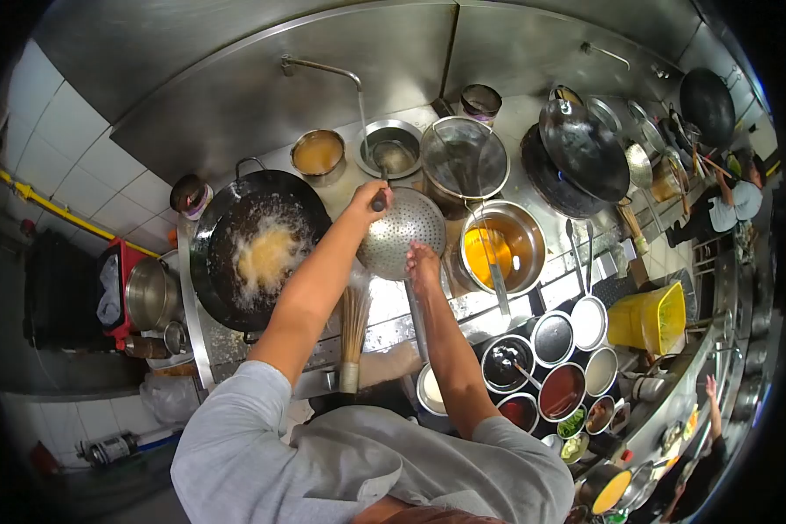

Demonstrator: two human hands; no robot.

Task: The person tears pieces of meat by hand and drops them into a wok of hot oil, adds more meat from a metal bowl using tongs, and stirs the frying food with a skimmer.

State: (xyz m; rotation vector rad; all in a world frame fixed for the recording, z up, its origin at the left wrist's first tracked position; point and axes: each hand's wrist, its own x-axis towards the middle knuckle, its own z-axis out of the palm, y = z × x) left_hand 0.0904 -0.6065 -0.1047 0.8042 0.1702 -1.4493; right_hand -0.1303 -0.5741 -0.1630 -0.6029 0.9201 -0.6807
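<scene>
My left hand (372,203) is closed around the dark handle of a ladle (381,175). Its stem points into a metal pot (366,155), where water runs from the tap (327,67); the ladle's bowl is hard to make out. A round perforated skimmer (396,229) lies below the pot, its long handle running toward me. Over the skimmer's near right edge is my right hand (424,266), fingers curled; whether they grip anything is hidden. To the left, food (269,260) bubbles in oil in a black wok (214,284).
A brown-liquid pot (318,181), a strainer-topped pot (424,188) and a pot of orange oil (537,249) surround my hands. A bamboo brush (352,327) lies nearby. Sauce containers (561,392) and a yellow bin (624,323) stand right. Another person (736,205) is at far right.
</scene>
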